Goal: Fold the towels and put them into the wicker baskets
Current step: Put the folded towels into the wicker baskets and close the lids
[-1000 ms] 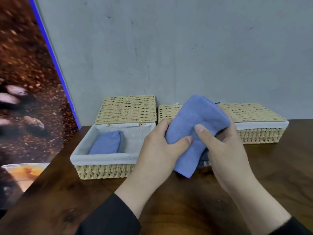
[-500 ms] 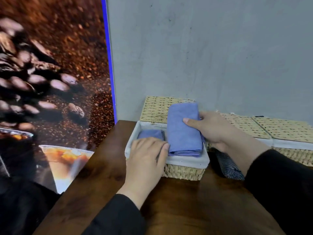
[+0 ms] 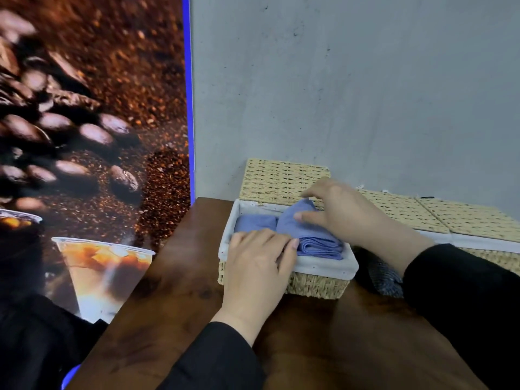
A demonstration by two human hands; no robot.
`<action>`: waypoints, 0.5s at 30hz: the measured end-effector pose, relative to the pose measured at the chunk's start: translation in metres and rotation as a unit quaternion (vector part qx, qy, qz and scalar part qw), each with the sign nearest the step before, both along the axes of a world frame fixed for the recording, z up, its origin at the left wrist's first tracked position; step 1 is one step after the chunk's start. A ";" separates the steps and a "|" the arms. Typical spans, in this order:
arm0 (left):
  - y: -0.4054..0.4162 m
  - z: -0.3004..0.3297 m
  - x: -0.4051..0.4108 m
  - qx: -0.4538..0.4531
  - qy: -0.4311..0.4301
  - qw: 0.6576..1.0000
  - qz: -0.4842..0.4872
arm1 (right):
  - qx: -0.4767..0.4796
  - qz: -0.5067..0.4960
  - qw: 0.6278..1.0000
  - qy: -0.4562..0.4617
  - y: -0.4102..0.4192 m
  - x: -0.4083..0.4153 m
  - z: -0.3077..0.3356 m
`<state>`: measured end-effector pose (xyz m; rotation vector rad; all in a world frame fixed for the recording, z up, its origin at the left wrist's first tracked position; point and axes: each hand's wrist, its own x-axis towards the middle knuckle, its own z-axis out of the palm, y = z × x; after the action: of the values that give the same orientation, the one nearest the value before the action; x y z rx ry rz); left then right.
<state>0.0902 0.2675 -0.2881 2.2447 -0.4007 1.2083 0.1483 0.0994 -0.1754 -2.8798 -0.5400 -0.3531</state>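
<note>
The step in hand looks to be seating the second folded blue towel (image 3: 312,235) in the open wicker basket (image 3: 315,285), whose pale cloth liner wraps its rim. The right hand (image 3: 346,215) lies over the far half of this towel, fingers bent down onto the cloth and thumb along its side, pressing and lightly gripping it; the left hand (image 3: 259,257) rests flat, fingers nearly straight, over the basket's near rim, its fingertips touching the towel's near end and holding nothing. To finish well, I would press the raised far end down until it lies level, keep the left hand steadying the basket so it does not slide on the wooden surface (image 3: 174,319), and guard the stacked fold edges at the near end so they do not fan open. The towel lies with its long axis running from the basket's near rim to its far rim, layered edges toward the near rim, far end still tilted up. An earlier folded blue towel (image 3: 254,223) lies just beside it on the basket's left side, parallel. The basket's woven lid (image 3: 281,178) leans up behind it
</note>
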 end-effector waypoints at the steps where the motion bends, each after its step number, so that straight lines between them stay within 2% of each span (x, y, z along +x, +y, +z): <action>1: 0.000 0.000 0.000 0.006 -0.001 1.000 0.002 | -0.003 0.055 0.997 0.055 -0.004 -0.003 0.005; 3: -0.001 -0.001 0.000 0.015 -0.004 1.000 0.011 | -0.071 0.073 0.977 0.185 -0.007 -0.006 0.007; 4: -0.001 -0.001 0.001 0.019 -0.005 1.000 0.015 | -0.116 0.065 0.967 0.218 -0.008 -0.005 0.005; 8: -0.002 -0.004 0.003 0.032 -0.006 0.999 0.034 | -0.253 0.079 0.934 0.241 -0.005 -0.005 -0.005; 13: -0.003 -0.004 0.004 0.043 -0.009 0.998 0.041 | -0.303 0.064 0.912 0.270 0.002 -0.001 -0.012; 15: -0.003 -0.005 0.004 0.045 -0.007 0.998 0.044 | -0.283 0.077 0.920 0.260 0.003 0.002 -0.012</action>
<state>0.0939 0.2644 -0.2926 2.3538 -0.3726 1.2754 0.1500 0.1025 -0.1879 -3.2191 -0.8632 0.6942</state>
